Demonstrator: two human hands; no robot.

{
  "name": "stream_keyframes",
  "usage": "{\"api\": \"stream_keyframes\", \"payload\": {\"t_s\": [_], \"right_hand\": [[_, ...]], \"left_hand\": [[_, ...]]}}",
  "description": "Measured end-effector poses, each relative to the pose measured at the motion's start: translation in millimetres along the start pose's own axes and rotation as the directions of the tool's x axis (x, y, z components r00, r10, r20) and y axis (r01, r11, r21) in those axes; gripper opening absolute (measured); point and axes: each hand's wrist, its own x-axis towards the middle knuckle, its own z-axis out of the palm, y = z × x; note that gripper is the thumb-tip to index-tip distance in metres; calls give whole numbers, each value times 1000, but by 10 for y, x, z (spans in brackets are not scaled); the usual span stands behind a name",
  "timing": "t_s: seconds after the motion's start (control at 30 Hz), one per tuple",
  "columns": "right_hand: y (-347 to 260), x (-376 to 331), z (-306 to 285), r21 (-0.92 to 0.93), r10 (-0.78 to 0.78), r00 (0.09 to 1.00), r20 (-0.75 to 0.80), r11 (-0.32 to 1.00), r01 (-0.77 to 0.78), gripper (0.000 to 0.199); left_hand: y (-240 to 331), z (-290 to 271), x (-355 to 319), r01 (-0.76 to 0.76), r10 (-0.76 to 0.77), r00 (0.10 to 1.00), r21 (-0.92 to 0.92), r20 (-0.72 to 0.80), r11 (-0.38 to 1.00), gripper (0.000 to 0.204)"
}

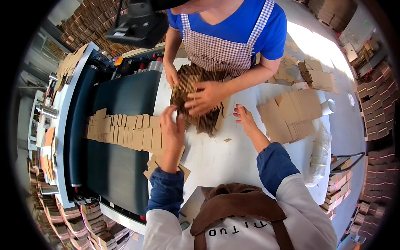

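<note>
My left hand [173, 129] rests on the end of a row of flat brown cardboard blanks [125, 131] that lie overlapped on a dark conveyor belt [121, 175]; its fingers curl at the edge of a standing stack of folded cardboard pieces [200, 118]. My right hand [245, 118] lies open on the white table [221, 158], just right of that stack, holding nothing. Across the table a person in a blue shirt and checked apron presses both hands [204, 98] on the same stack.
A fanned pile of cardboard blanks [289, 114] and a white tape roll [329, 107] sit at the table's right. More blanks lie at the far right [316, 77]. Stacked cartons line the floor on the left, right and back. A camera rig [137, 23] hangs top left.
</note>
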Motion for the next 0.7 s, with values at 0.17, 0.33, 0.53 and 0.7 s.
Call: {"api": "stream_keyframes", "payload": {"t_s": [0.17,0.33,0.53,0.7], "right_hand": [[-163,341,-22,-70,-111,993,-45,992,108,68],[-391,547,-30,-31,44,999,29,999,-43,65],[-184,745,-134,144,111,989,94,982,-124,66],[58,485,-589,345,103,989,110,929,-136,75]], "left_hand": [[661,488,139,67,-62,996,-79,66,995,31],[569,908,178,113,-133,981,136,142,984,41],[461,1276,349,44,-137,967,388,215,920,40],[652,1215,384,45,-122,966,313,229,949,42]]}}
